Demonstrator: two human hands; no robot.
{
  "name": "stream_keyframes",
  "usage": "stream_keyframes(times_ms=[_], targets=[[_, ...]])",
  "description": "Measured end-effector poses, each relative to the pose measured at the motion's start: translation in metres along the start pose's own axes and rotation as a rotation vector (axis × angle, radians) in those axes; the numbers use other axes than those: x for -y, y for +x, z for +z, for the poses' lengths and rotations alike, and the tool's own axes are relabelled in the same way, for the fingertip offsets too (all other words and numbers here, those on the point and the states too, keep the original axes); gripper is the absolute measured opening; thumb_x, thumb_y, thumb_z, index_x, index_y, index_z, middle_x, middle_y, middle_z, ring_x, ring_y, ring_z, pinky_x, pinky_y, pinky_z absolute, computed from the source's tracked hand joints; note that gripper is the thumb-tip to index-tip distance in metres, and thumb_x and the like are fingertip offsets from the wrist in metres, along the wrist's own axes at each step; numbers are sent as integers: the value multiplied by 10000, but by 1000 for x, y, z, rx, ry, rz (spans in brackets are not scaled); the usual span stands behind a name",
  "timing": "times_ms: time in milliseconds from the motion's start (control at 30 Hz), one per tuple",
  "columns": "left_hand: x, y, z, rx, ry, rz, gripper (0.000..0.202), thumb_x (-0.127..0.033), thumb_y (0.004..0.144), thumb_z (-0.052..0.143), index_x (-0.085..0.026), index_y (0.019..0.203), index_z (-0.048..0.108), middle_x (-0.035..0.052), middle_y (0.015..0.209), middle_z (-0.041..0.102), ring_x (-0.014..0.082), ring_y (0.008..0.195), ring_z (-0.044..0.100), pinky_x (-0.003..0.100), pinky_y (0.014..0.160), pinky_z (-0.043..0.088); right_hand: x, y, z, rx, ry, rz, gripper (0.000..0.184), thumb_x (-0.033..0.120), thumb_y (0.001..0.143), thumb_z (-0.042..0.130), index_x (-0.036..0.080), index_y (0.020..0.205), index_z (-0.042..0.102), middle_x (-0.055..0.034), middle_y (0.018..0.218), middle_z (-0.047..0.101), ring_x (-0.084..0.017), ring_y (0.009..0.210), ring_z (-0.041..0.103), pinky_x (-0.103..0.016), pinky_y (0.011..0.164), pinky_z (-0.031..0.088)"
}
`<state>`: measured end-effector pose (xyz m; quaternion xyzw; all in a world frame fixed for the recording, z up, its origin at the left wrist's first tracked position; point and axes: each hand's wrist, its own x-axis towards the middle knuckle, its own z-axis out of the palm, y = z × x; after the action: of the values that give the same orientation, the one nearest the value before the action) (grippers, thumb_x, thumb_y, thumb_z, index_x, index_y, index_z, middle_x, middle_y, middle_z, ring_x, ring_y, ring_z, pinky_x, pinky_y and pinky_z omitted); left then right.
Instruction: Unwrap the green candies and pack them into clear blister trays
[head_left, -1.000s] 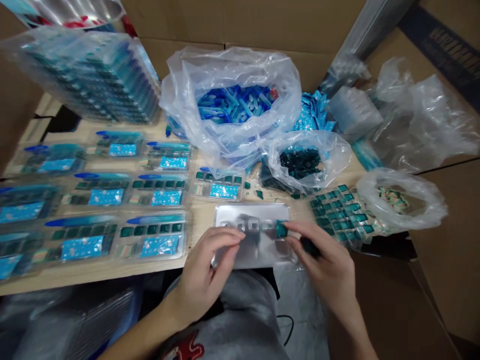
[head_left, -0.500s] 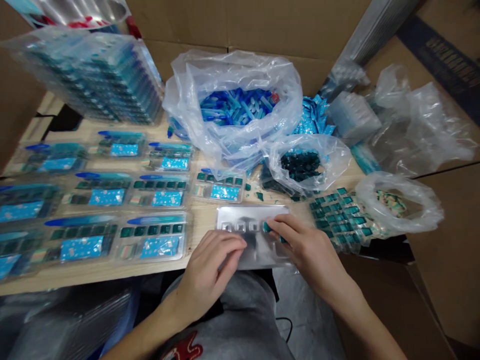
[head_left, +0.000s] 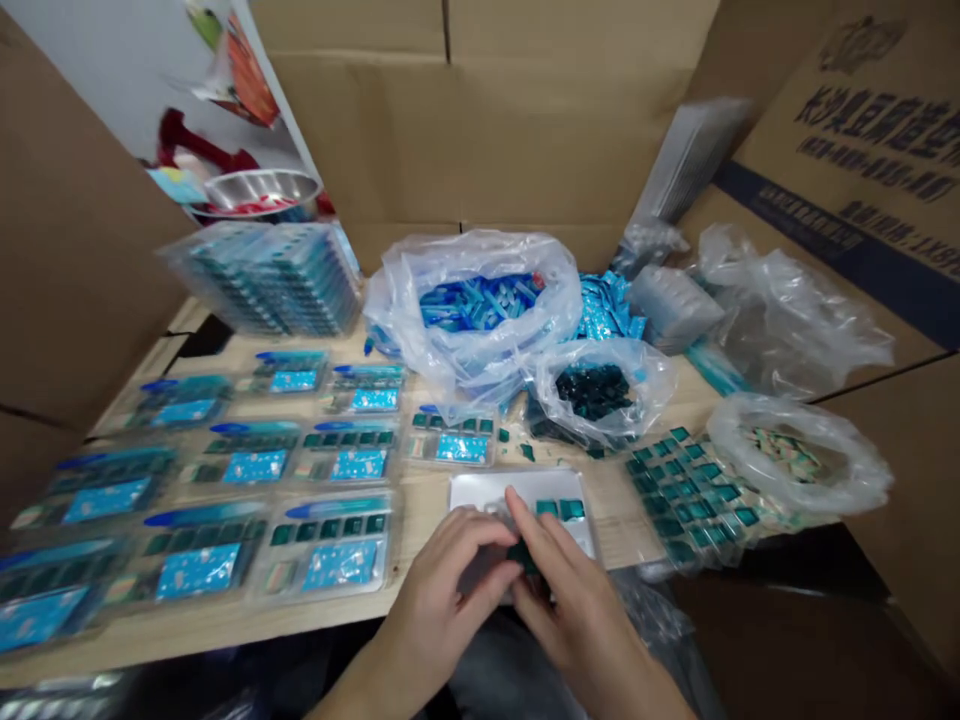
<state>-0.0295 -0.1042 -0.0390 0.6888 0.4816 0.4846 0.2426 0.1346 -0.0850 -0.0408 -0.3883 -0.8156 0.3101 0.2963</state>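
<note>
Right hand point(head_left: 574, 590) at lower centre of frame, grip nearly closed round dark green piece point(head_left: 523, 556). Left hand point(head_left: 442, 580) curled close in, can't tell if its grip has any hold. Plastic tray point(head_left: 476, 488) under my fingers, two green squares point(head_left: 572, 510) sitting along its right. I'd keep piece squared to those, press gently, left fingers steadying tray.

- Straight ahead, a tall brown cardboard panel point(head_left: 480, 140) fills the upper middle, a dark seam at its top!
- Upper right, here's a big carton point(head_left: 862, 190), slanting, dark print above a navy band point(head_left: 862, 265).
- Left edge: brown cardboard wall point(head_left: 60, 220), in shadow.
- Upper left, a pale wall point(head_left: 112, 60), brighter.
- And a light wood-grain table point(head_left: 424, 490) across the middle, darkness beneath it, lower right.
</note>
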Motion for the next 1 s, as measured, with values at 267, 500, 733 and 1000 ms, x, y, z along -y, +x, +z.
stream_keyframes(times_ms=[267, 500, 733, 1000], targets=[[9, -14, -12, 12, 62, 99, 170, -143, 916, 553, -246, 1047, 583, 32, 940, 693, 174, 881, 708, 231, 741, 593, 10, -16, 9, -129, 153, 128, 310, 120, 888, 527, 266, 1152, 601, -12, 869, 726, -145, 668, 674, -223, 645, 568], [23, -24, -18, 25, 273, 475, 147, -159, 957, 515, -188, 1067, 608, 68, 912, 731, 180, 839, 714, 242, 768, 599, 21, -30, 24, -190, 276, 209, 343, 133, 838, 587, 238, 1148, 689, -25, 898, 754, -147, 701, 672, -228, 688, 567], [25, -44, -17, 3, 404, 454, 238, -132, 952, 486, -184, 1161, 587, 80, 974, 754, 202, 877, 743, 281, 793, 612, 30, -31, 44, -357, 147, 92, 369, 80, 817, 505, 207, 1121, 670, -56, 931, 741, -139, 673, 661, -222, 646, 565], [8, -64, -20, -52, 326, 321, 222, -102, 971, 439, -181, 1120, 584, 52, 885, 742, 155, 778, 730, 224, 721, 592, 34, -44, 53, -184, 324, 191, 355, 124, 827, 542, 226, 1133, 689, -36, 890, 720, -134, 634, 609, -225, 595, 535]])
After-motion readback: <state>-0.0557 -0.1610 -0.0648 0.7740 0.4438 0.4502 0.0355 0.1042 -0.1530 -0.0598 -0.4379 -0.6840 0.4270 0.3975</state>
